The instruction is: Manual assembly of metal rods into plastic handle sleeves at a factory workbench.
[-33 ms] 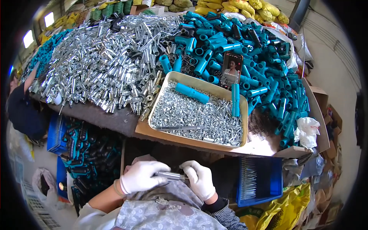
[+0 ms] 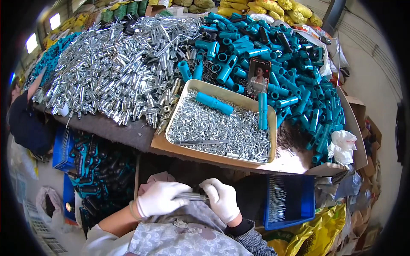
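Note:
Both my hands wear white gloves and meet in front of my patterned apron (image 2: 179,239). Between them lies a shiny metal tube (image 2: 193,196), held level. My left hand (image 2: 164,199) is closed around its left end, the fingers covering part of it. At the other end my right hand (image 2: 222,199) pinches the tube with thumb and fingers; the tip there is hidden. Beyond them on the bench stands a cream tray (image 2: 273,147) of small metal parts. A teal plastic tube (image 2: 214,103) and a thin metal rod (image 2: 201,142) lie on those parts.
Metal tubes (image 2: 115,72) heap up at the left, teal plastic housings (image 2: 307,85) at the right. A phone (image 2: 259,77) leans by the tray. Blue bins (image 2: 305,200) hang below the bench edge. A co-worker (image 2: 30,119) reaches toward a far-left pile.
My left hand has shifted slightly to the right along the metal tube, so less of it shows. My right hand has barely moved.

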{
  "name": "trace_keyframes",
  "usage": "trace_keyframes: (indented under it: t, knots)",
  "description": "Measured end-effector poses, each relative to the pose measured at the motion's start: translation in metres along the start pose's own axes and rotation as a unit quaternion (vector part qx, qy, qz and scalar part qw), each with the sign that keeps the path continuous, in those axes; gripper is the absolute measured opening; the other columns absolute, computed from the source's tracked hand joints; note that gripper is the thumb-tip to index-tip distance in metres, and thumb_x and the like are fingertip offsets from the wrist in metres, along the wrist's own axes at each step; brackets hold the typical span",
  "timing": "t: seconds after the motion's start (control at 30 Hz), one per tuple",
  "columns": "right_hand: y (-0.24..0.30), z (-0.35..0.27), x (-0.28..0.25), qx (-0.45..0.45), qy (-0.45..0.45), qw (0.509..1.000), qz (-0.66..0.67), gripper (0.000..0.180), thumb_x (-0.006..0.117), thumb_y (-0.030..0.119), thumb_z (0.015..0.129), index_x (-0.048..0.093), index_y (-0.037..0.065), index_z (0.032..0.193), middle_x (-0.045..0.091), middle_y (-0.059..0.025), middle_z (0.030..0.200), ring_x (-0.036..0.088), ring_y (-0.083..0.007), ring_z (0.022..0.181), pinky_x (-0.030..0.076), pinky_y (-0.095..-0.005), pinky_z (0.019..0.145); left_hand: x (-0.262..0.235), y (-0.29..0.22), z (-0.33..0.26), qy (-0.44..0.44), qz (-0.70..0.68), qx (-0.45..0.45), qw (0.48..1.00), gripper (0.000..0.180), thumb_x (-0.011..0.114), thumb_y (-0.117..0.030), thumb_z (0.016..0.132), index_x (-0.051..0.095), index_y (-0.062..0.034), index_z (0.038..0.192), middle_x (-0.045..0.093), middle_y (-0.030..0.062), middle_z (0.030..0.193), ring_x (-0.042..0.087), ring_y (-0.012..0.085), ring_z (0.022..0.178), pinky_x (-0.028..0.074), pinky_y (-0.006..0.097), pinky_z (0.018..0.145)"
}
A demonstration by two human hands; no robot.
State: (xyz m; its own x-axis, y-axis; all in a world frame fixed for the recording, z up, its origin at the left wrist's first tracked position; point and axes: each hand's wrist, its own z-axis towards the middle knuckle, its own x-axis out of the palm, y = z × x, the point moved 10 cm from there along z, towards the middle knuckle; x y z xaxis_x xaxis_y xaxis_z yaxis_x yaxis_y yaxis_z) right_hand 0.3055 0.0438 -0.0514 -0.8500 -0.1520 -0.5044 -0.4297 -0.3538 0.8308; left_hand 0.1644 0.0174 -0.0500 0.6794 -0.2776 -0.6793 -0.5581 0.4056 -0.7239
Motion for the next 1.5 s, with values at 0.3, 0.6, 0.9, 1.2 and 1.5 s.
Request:
trace_keyframes:
  t: [0.3, 0.6, 0.9, 1.2, 1.5]
  knots:
    - [0.035, 0.015, 0.011, -0.081, 0.105, 0.982, -0.136, 0.018, 0.066, 0.028, 0.092, 0.069, 0.010, 0.092, 0.068, -0.0107, 0.073, 0.069, -0.0297, 0.065, 0.054, -0.0351, 0.059, 0.037, -0.001, -0.001, 0.064, -0.139, -0.028, 0.988, 0.031, 0.068, -0.025, 0.093, 0.063, -0.0015, 0.113, 0.069, 0.0195, 0.091, 0.070, 0.0346, 0.084, 0.053, 0.038, 0.074]
    - [-0.011, 0.006, -0.011, 0.221, 0.042, 0.914, 0.338, 0.019, 0.055, 0.001, 0.095, 0.065, -0.005, 0.110, 0.069, -0.0095, 0.090, 0.065, -0.0105, 0.075, 0.053, -0.0236, 0.069, 0.014, 0.019, 0.000, -0.015, -0.149, -0.068, 0.986, 0.060, 0.070, -0.023, 0.090, 0.045, -0.0094, 0.143, 0.070, 0.0188, 0.099, 0.071, 0.0335, 0.089, 0.054, 0.040, 0.076]
    - [0.035, 0.018, -0.008, -0.055, 0.006, 0.997, 0.049, 0.009, 0.074, 0.005, 0.080, 0.071, 0.005, 0.089, 0.067, -0.0114, 0.082, 0.068, -0.0265, 0.073, 0.054, -0.0328, 0.066, 0.009, 0.009, 0.006, -0.098, -0.161, -0.023, 0.982, 0.077, 0.073, -0.008, 0.084, 0.035, -0.0081, 0.151, 0.068, 0.0179, 0.094, 0.070, 0.0323, 0.081, 0.054, 0.037, 0.072]
    - [0.043, 0.173, -0.147, -0.220, -0.224, 0.885, -0.344, 0.009, 0.070, 0.015, 0.081, 0.068, 0.007, 0.084, 0.062, -0.0125, 0.085, 0.064, -0.0338, 0.079, 0.051, -0.0420, 0.070, 0.005, 0.008, -0.005, -0.093, -0.226, -0.013, 0.970, 0.071, 0.070, -0.002, 0.088, 0.036, -0.0058, 0.150, 0.069, 0.0104, 0.099, 0.068, 0.0210, 0.087, 0.053, 0.031, 0.082]
    - [-0.004, 0.264, -0.146, -0.061, -0.160, 0.759, -0.628, 0.019, 0.072, 0.019, 0.075, 0.073, 0.005, 0.087, 0.066, -0.0149, 0.097, 0.064, -0.0325, 0.092, 0.055, -0.0410, 0.078, -0.002, 0.004, -0.009, -0.109, -0.232, -0.026, 0.966, 0.068, 0.068, -0.002, 0.090, 0.036, -0.0064, 0.150, 0.069, 0.0084, 0.102, 0.065, 0.0163, 0.086, 0.053, 0.028, 0.081]
